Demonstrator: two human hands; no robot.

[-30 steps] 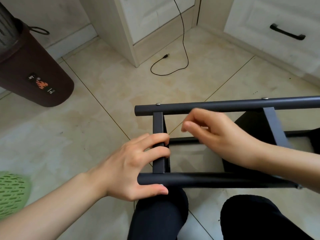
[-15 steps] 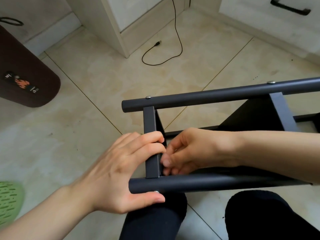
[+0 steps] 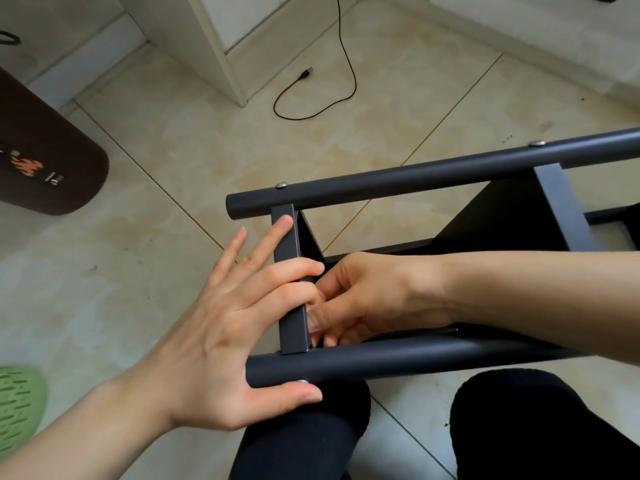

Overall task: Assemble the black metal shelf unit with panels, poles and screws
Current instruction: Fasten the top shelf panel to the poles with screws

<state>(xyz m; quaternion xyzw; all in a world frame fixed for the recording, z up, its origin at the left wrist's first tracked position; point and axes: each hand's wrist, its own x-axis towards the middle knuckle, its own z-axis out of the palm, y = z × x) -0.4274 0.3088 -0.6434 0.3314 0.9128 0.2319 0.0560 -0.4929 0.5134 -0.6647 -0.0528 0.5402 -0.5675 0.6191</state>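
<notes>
Currently the shelf unit lies on its side across the person's black-clad knees, with its two poles running left to right in the head view. The near pole rests over the knees; the far pole lies beyond it, carrying two screw heads on top. An end panel edge spans the gap between the poles, its long axis pointing away from the person.

The left hand steadies this joint: two fingers curl over the panel edge, two lie straight along it, and the thumb presses under the near pole, just beside a screw head. The right hand reaches in from the right, inside the frame, fingertips bunched against the inner face of the panel edge just above the near pole. Whether they pinch a fastener cannot be told.

The joint in hand lies directly between both grips, nearer the right fingertips; the work probably centres on that inner corner.
</notes>
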